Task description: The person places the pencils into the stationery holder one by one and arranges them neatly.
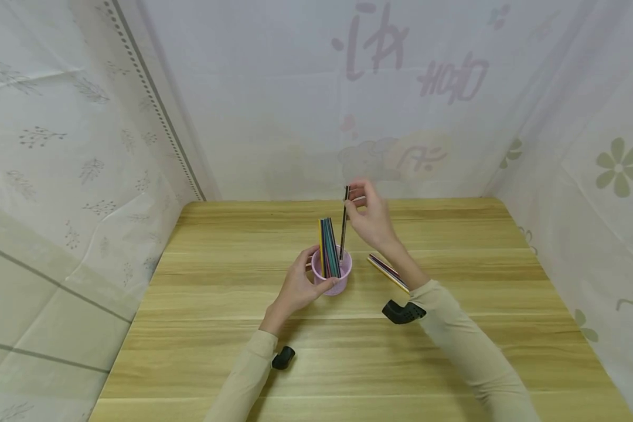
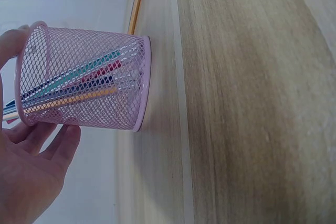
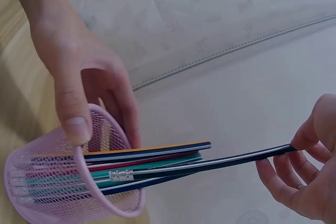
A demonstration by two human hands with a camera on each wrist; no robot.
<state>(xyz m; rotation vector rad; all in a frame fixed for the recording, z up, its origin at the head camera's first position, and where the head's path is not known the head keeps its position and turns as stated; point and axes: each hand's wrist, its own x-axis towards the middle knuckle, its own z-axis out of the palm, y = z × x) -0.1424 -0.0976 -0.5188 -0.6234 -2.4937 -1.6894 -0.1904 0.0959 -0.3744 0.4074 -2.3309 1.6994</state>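
hands [image 1: 297,284] [image 1: 373,224] hold cup [image 1: 339,288] and near-upright pencil [image 1: 344,225], ferrule [image 3: 122,174] down

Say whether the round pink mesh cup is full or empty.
Partly filled: slim striped pencils lean inside the round pink mesh cup, leaving open space at its mouth.

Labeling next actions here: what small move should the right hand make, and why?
Probably lower the dark pencil farther into the pink mesh cup: the right hand pinches its upper end, its ferruled lower end appears at the cup's mouth, and the left hand holds the cup.
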